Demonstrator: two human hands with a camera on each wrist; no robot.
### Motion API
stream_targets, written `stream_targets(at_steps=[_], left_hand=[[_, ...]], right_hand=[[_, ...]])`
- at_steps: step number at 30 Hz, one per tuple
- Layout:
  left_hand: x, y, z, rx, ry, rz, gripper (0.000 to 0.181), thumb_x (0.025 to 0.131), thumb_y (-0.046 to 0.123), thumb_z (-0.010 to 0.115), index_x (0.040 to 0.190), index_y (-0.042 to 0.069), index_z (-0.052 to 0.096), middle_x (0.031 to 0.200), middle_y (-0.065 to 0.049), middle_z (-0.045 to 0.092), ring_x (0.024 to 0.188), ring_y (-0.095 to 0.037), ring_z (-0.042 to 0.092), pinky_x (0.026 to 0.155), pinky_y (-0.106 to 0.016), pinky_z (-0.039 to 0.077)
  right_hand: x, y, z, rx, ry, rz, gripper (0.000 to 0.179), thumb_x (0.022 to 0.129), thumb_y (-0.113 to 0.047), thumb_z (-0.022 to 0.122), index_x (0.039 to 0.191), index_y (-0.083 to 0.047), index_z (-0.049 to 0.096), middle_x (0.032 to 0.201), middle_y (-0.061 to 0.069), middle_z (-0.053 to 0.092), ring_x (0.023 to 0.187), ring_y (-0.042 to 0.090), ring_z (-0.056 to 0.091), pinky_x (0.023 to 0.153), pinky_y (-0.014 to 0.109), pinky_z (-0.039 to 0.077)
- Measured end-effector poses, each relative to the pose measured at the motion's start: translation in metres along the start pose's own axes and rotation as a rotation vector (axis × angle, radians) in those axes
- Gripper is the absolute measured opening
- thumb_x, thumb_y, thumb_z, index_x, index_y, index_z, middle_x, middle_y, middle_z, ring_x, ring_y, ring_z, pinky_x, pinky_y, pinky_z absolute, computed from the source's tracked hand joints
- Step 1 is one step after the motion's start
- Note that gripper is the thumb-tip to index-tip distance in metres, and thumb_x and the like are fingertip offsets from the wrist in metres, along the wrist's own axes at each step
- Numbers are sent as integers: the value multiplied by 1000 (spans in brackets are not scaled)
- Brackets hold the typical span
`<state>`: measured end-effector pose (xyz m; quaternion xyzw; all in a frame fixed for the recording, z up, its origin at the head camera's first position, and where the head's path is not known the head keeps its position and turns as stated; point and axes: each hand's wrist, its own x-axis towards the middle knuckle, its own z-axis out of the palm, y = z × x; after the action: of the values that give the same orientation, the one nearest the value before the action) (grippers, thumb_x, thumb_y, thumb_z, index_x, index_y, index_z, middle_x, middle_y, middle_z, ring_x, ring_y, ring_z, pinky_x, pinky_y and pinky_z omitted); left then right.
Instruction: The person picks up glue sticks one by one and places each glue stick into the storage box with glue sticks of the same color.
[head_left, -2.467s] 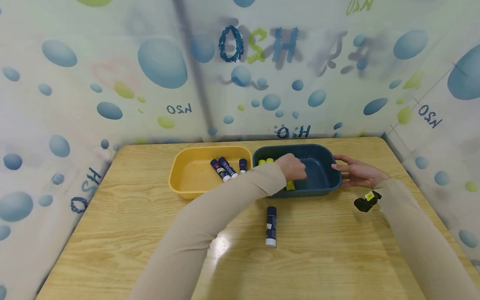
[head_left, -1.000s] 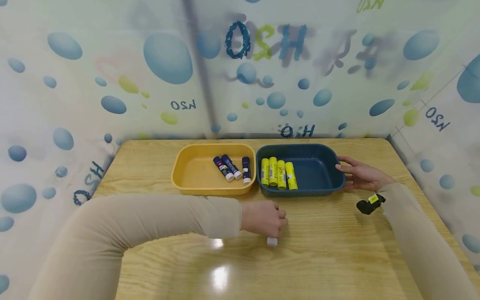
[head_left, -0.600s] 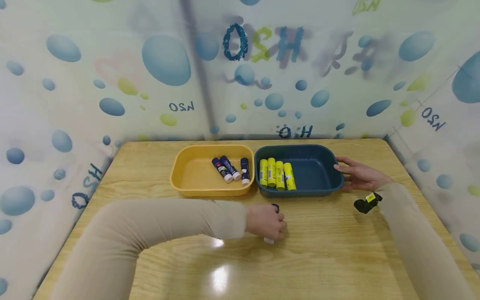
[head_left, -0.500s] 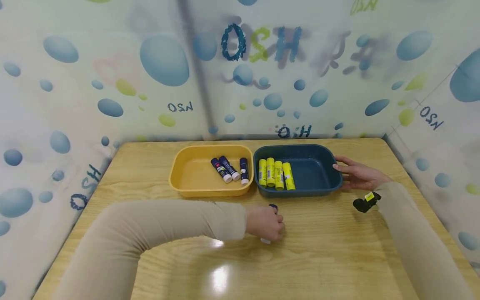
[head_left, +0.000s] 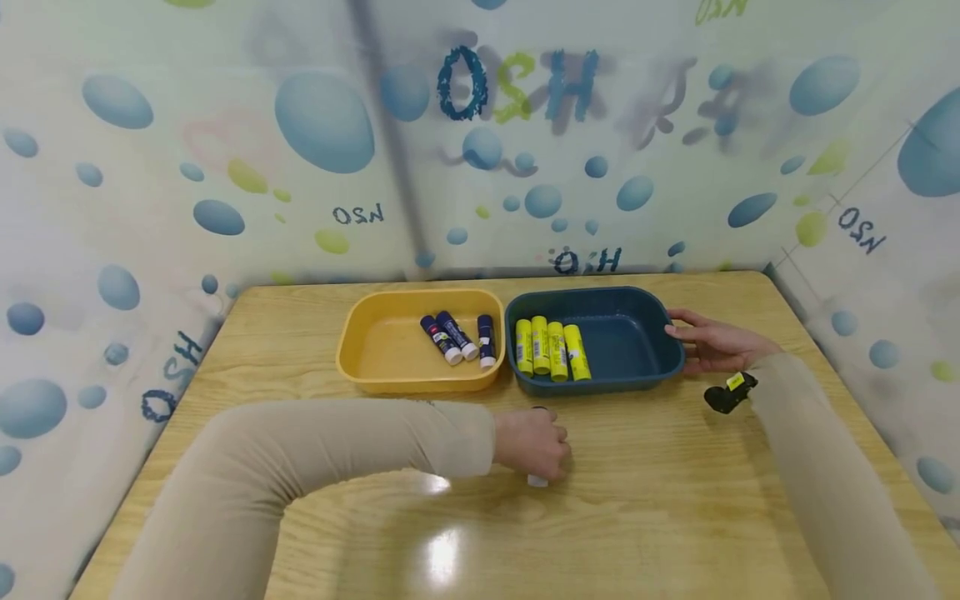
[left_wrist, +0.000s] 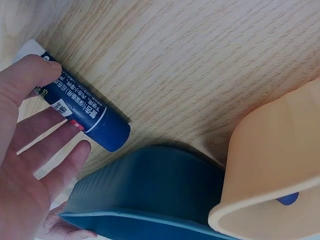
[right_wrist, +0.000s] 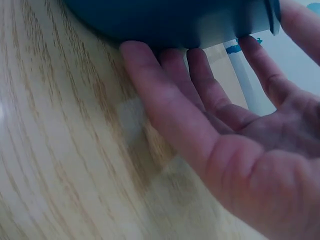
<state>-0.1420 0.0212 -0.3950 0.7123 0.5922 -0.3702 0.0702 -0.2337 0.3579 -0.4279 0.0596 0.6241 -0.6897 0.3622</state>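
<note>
My left hand (head_left: 534, 444) is low over the table in front of the trays and pinches a navy glue stick (left_wrist: 82, 102). In the left wrist view its thumb lies across the stick near the white end, with the fingers on the other side. From the head view the hand hides most of the stick; the white end (head_left: 537, 481) sticks out below. My right hand (head_left: 716, 343) touches the right end of the dark blue tray (head_left: 633, 386), its fingers extended against the outer wall (right_wrist: 165, 25). Several yellow glue sticks (head_left: 558, 352) lie side by side in that tray's left part.
A yellow tray (head_left: 386, 360) stands against the blue tray's left side and holds three navy glue sticks (head_left: 486, 340). Both trays are near the back edge of the wooden table (head_left: 660, 508), before a patterned wall. A black wrist camera (head_left: 727, 396) hangs by the right wrist.
My left hand has come from above the blue tray down to the table and taken hold of the navy glue stick lying there. My right hand has stayed at the blue tray's end.
</note>
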Motion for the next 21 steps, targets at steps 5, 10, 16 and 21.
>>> stream_targets(at_steps=[5, 10, 16, 21], left_hand=[[0, 0, 0, 8, 5, -2, 34, 97, 25, 59, 130, 34, 59, 130, 6, 57, 113, -12, 53, 88, -29, 47], [-4, 0, -1, 3, 9, 3, 34, 96, 24, 60, 128, 33, 60, 130, 5, 58, 112, -13, 54, 87, -29, 46], [-18, -4, -5, -11, 43, -10, 29, 96, 25, 60, 124, 34, 63, 125, 6, 61, 107, -12, 56, 87, -29, 46], [-38, -13, -8, 24, 50, -51, 30, 96, 28, 60, 125, 36, 62, 126, 7, 60, 110, -13, 55, 87, -30, 46]], right_hand=[[1, 1, -1, 13, -13, -5, 29, 104, -24, 46, 130, -27, 34, 122, 8, 45, 104, 24, 56, 89, 44, 50], [1, 2, -2, 18, -23, -11, 24, 104, -23, 43, 127, -28, 37, 120, 7, 48, 103, 23, 57, 89, 44, 50], [0, 3, -1, 21, -22, -21, 24, 104, -23, 45, 126, -28, 38, 120, 7, 48, 104, 23, 57, 89, 44, 49], [-2, 3, 3, 11, 9, -32, 28, 104, -22, 45, 129, -27, 35, 120, 8, 46, 103, 24, 57, 88, 44, 50]])
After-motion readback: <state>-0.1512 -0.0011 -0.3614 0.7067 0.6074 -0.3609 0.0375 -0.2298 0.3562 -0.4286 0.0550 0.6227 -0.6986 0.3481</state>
